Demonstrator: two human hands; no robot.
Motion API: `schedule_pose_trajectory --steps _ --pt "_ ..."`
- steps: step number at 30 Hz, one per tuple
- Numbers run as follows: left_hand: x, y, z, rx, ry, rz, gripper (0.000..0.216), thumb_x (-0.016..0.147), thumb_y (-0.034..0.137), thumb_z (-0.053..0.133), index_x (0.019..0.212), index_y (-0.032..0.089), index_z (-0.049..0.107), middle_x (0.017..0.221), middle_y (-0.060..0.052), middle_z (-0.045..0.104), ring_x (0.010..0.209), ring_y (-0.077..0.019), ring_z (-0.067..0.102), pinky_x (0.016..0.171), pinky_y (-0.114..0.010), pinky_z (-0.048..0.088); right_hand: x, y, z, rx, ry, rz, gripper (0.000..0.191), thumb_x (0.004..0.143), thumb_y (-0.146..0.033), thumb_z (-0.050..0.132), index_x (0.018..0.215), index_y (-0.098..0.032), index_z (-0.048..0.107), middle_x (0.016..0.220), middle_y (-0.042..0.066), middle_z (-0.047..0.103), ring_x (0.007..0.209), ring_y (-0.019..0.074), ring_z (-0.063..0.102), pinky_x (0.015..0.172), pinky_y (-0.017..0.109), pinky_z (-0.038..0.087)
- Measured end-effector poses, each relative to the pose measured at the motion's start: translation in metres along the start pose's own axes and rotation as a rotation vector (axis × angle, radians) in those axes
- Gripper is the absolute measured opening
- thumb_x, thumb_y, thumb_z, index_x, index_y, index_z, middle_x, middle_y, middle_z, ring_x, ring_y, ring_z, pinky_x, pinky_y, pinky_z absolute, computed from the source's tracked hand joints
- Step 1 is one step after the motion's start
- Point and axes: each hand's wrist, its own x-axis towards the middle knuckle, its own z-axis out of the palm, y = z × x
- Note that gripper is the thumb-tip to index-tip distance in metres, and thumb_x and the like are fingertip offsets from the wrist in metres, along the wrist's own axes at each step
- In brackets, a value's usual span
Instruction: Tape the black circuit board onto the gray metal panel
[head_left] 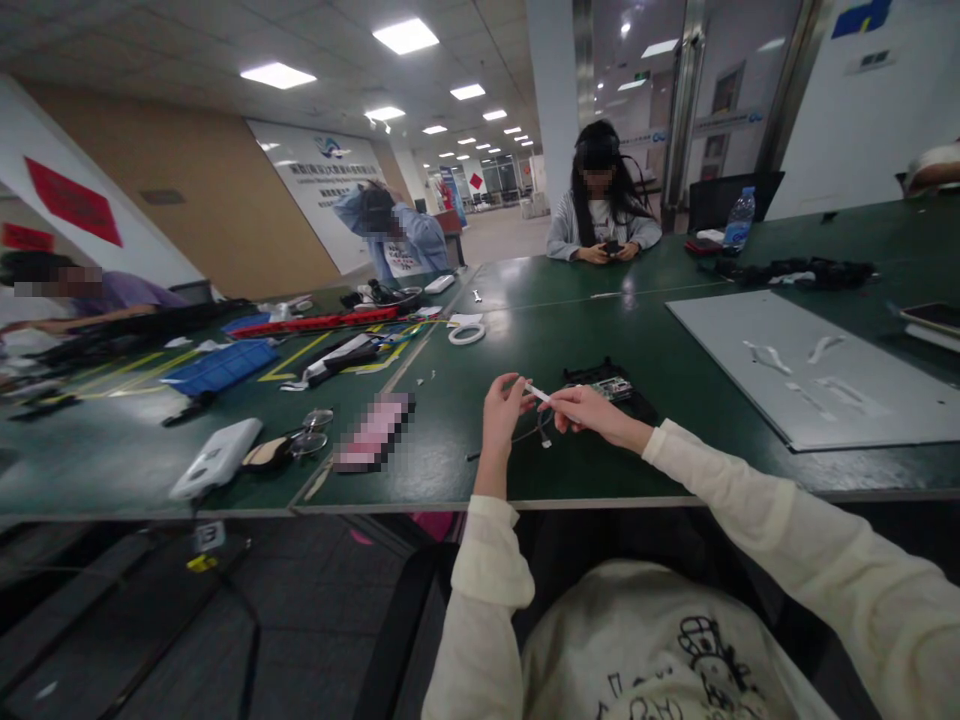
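A small white strip (538,393) is stretched between my two hands above the near edge of the green table. My left hand (502,412) pinches its left end, fingers pointing up. The other end is pinched in my right hand (589,411), with the thumb and forefinger together. I cannot tell what the strip is made of. Below my fingers, a thin dark cable with a pale connector (546,442) lies on the table. Just behind my right hand sits a black casing (636,392) with a circuit board (616,387) showing, partly hidden by the hand.
A pink phone (377,430), glasses (310,432) and a white device (219,455) lie left. A roll of white tape (466,334) and a blue tray (221,367) are farther back. A grey panel (750,360) lies right. A person (602,215) sits opposite; others sit left.
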Motion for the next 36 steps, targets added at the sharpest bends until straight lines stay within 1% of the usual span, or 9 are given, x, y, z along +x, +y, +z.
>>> schedule_pose_trajectory --steps 3,7,11,14,17,20,24,30,36 --pt "-0.002 0.001 0.002 0.023 -0.095 -0.03 0.039 0.076 0.045 0.07 0.1 0.016 0.061 0.096 -0.01 0.073 0.072 -0.0154 0.07 0.069 -0.028 0.055 -0.001 -0.002 -0.001 -0.006 0.028 -0.024 0.024 0.089 -0.036 0.058 0.089 -0.014 0.068 0.063 0.0 0.064 0.053 0.006 0.055 0.045 0.014 0.035" --pt "-0.002 0.001 0.001 0.116 -0.186 0.07 0.033 0.069 0.041 0.076 0.086 0.014 0.068 0.08 -0.007 0.073 0.072 -0.0173 0.069 0.071 -0.028 0.053 -0.002 -0.004 -0.002 -0.021 0.015 0.041 0.025 0.09 -0.037 0.057 0.087 -0.014 0.067 0.066 0.002 0.066 0.056 0.0063 0.058 0.045 0.013 0.036" --pt "0.0 -0.003 -0.002 0.246 -0.077 0.202 0.021 0.073 0.037 0.07 0.08 0.017 0.068 0.08 -0.007 0.074 0.075 -0.0201 0.07 0.069 -0.028 0.051 -0.003 -0.003 -0.002 0.017 -0.048 0.189 0.014 0.091 -0.025 0.056 0.092 -0.013 0.064 0.081 0.006 0.072 0.066 0.0081 0.066 0.049 0.011 0.041" --pt "0.0 -0.006 -0.002 0.538 0.032 0.347 0.011 0.078 0.03 0.064 0.075 0.02 0.068 0.077 -0.006 0.073 0.073 -0.0195 0.068 0.07 -0.028 0.048 -0.007 -0.005 -0.001 0.069 -0.037 0.202 0.021 0.091 -0.017 0.051 0.111 -0.015 0.056 0.08 0.006 0.072 0.069 0.0102 0.069 0.054 0.014 0.047" --pt "-0.001 -0.008 -0.001 0.862 0.044 0.428 0.012 0.081 0.025 0.059 0.075 0.022 0.069 0.076 -0.005 0.072 0.072 -0.0195 0.066 0.068 -0.028 0.045 -0.01 -0.006 0.0 0.059 -0.021 0.154 0.032 0.092 -0.015 0.048 0.124 -0.019 0.045 0.074 0.002 0.071 0.065 0.0108 0.068 0.053 0.015 0.048" --pt "-0.002 -0.008 0.001 1.015 0.015 0.456 0.016 0.085 0.026 0.056 0.078 0.023 0.07 0.078 -0.007 0.072 0.074 -0.0205 0.065 0.07 -0.028 0.043 -0.01 -0.005 0.001 0.002 -0.03 0.14 0.024 0.093 -0.017 0.046 0.117 -0.02 0.049 0.069 0.0 0.07 0.06 0.0099 0.067 0.047 0.013 0.043" --pt "-0.002 -0.006 0.001 1.12 -0.053 0.498 0.018 0.086 0.024 0.055 0.079 0.022 0.071 0.083 -0.008 0.07 0.079 -0.0206 0.064 0.073 -0.029 0.042 -0.008 -0.002 0.003 -0.019 -0.038 0.202 0.018 0.093 -0.019 0.048 0.109 -0.016 0.055 0.072 0.004 0.071 0.06 0.0103 0.068 0.043 0.012 0.038" --pt "-0.001 -0.011 -0.001 1.194 -0.18 0.503 0.007 0.082 0.021 0.061 0.079 0.019 0.068 0.081 -0.006 0.062 0.074 -0.0172 0.058 0.07 -0.027 0.042 -0.009 -0.004 0.002 -0.019 -0.109 0.252 0.025 0.092 -0.017 0.049 0.116 -0.013 0.056 0.081 0.009 0.074 0.063 0.0118 0.069 0.043 0.012 0.036" --pt "0.004 -0.018 -0.005 1.171 -0.178 0.481 0.014 0.081 0.022 0.064 0.094 0.018 0.066 0.081 -0.005 0.059 0.075 -0.0186 0.057 0.068 -0.028 0.043 -0.016 -0.01 -0.006 -0.121 -0.247 0.283 0.04 0.094 -0.029 0.051 0.131 -0.015 0.049 0.076 0.008 0.074 0.063 0.0145 0.07 0.044 0.014 0.038"
